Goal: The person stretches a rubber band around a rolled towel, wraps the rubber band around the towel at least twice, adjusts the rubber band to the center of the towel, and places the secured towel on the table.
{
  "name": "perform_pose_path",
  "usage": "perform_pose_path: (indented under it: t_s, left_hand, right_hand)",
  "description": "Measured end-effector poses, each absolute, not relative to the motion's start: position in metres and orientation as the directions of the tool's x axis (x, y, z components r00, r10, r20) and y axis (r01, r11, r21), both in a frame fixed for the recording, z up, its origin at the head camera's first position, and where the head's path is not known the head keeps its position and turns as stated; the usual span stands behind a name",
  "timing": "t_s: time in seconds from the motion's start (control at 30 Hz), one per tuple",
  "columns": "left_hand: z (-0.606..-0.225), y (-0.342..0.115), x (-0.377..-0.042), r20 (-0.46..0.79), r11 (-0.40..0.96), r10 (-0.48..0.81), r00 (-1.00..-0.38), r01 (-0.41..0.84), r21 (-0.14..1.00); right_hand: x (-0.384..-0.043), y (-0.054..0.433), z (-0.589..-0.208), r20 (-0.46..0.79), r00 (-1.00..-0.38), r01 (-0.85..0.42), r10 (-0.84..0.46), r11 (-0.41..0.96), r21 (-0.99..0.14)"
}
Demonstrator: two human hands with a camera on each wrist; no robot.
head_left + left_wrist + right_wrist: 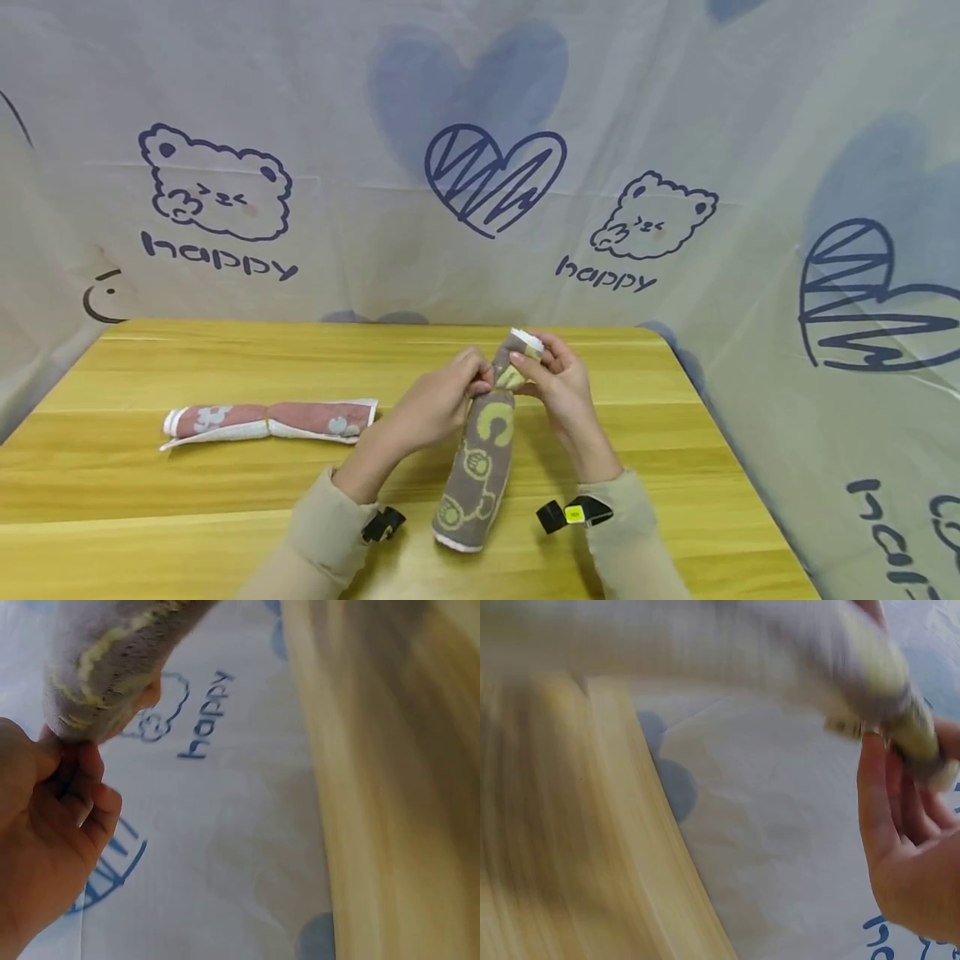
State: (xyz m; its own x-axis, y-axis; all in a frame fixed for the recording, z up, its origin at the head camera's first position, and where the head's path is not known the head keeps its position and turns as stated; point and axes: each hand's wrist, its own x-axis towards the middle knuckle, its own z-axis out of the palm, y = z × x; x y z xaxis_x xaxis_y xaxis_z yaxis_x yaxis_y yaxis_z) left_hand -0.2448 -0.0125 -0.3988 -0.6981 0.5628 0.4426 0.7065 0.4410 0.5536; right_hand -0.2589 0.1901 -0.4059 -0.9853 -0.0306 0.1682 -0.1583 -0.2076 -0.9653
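Note:
Raised over the table is a rolled grey-brown towel [474, 475] with yellow bear patterns and white ends, drawn in tightly near its upper end. My left hand [442, 396] pinches it at that narrow spot; I cannot tell whether band or cloth is between the fingertips. In the left wrist view the same towel [112, 671] bulges above the pinching fingers. My right hand [558, 387] grips the short upper end, thumb across the front and fingers behind. A small pale tag [844, 727] sticks out by the narrow part in the right wrist view.
A rolled pink towel [307, 415] with a thin yellowish band round its middle lies to the left on the wood-grain table [247, 533]. Behind the table hangs a pale cloth [360, 225] printed with hearts and bears. Each wrist wears a black strap.

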Motion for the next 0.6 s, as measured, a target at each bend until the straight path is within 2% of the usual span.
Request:
perform_pose_path:
  t_s: [0.17, 0.27, 0.43, 0.53, 0.6]
  left_hand:
    - [-0.397, -0.025, -0.25, 0.392, 0.248, 0.593, -0.704, 0.622, 0.743]
    - [-0.398, -0.027, -0.252, 0.373, 0.172, 0.602, -0.705, 0.572, 0.802]
    - [-0.399, -0.029, -0.253, 0.41, 0.169, 0.556, -0.723, 0.582, 0.796]
    - [-0.397, -0.03, -0.253, 0.486, 0.214, 0.496, -0.719, 0.644, 0.734]
    - [-0.395, -0.031, -0.254, 0.552, 0.227, 0.467, -0.691, 0.697, 0.681]
  right_hand:
    - [-0.257, 0.2, -0.409, 0.323, -0.903, -0.24, -0.284, -0.288, -0.927]
    - [-0.256, 0.206, -0.409, 0.374, -0.854, -0.251, -0.361, -0.342, -0.905]
    - [-0.255, 0.205, -0.409, 0.358, -0.892, -0.26, -0.274, -0.335, -0.906]
    - [-0.255, 0.201, -0.406, 0.318, -0.927, -0.251, -0.201, -0.3, -0.92]
    - [-0.254, 0.198, -0.404, 0.294, -0.94, -0.241, -0.17, -0.275, -0.931]
